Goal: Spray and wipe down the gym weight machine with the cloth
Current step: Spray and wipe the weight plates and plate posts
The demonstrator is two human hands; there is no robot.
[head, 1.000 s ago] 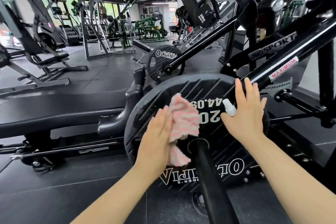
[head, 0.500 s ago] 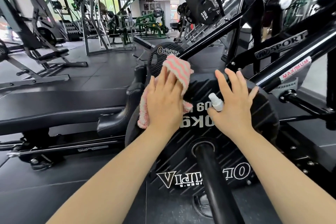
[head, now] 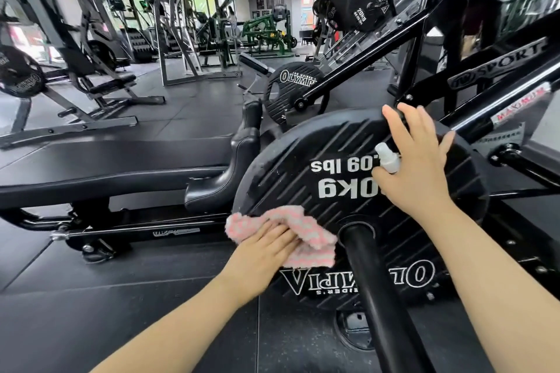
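A big black weight plate (head: 339,160) marked 20kg sits on the machine's black bar (head: 375,297) in front of me. My left hand (head: 266,254) presses a pink and white striped cloth (head: 306,230) flat against the plate's lower left, beside the hub. My right hand (head: 418,166) rests on the plate's upper right with fingers spread, and a small white spray bottle (head: 388,157) is tucked between thumb and palm. Most of the bottle is hidden under the hand.
The machine's black padded seat and bench (head: 127,172) lie to the left. Its frame arms (head: 491,82) rise at the upper right, with a second plate (head: 291,91) behind. Other gym machines (head: 91,63) stand on the dark rubber floor (head: 106,297).
My left hand has swept the cloth from the plate's upper left rim down to its lower left near the hub. My right hand has stayed on the plate with the bottle.
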